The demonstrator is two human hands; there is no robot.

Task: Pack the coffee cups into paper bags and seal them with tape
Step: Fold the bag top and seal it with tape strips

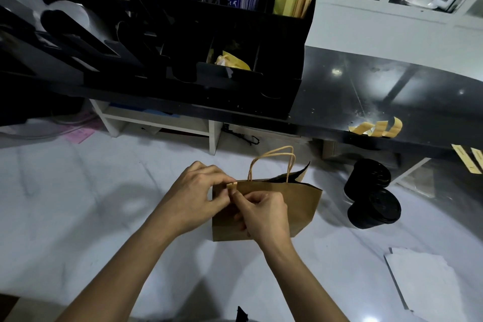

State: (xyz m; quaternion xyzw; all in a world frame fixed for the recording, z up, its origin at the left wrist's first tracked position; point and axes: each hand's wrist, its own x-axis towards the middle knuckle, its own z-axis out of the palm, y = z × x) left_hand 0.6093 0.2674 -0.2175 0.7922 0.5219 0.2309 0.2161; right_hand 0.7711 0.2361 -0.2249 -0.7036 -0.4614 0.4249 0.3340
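A white marble counter [78, 217] runs under a black shelf [392, 102] that has tape strips [376, 128] stuck along its edge, and near the middle stands a brown paper bag [295, 204] with its twine handles [271, 162] upright. Just right of it sit two black lidded coffee cups [371, 193], touching each other. At the bag's top left corner the left hand [193, 198] and right hand [264, 214] both pinch a small piece of tape [232, 185] with curled fingers
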